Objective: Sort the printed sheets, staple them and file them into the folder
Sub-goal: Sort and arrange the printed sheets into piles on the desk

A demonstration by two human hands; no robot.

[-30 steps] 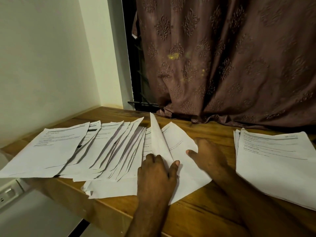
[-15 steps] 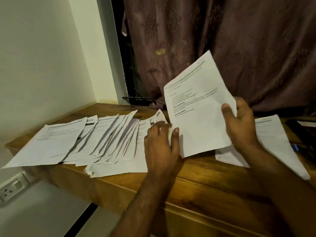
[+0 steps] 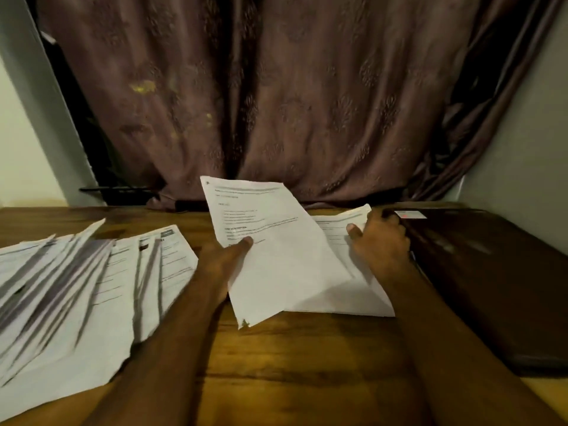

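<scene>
Sorting stage; no stapling or filing evident. The left hand point(image 3: 224, 259) pinches one printed sheet point(image 3: 276, 250) by its left edge, thumb on top, holding it tilted above the desk point(image 3: 307, 364) at mid-width, apparently to carry it across. The right hand point(image 3: 379, 241) grips the far edge of the sorted pile point(image 3: 347, 287) toward the desk's right side, fingers curled over it, probably to steady or lift it so the sheet can join. Unsorted sheets point(image 3: 76, 287) lie fanned along the left edge, headings exposed for reading. A dark folder point(image 3: 491, 287) lies at the right edge, just beside the pile.
</scene>
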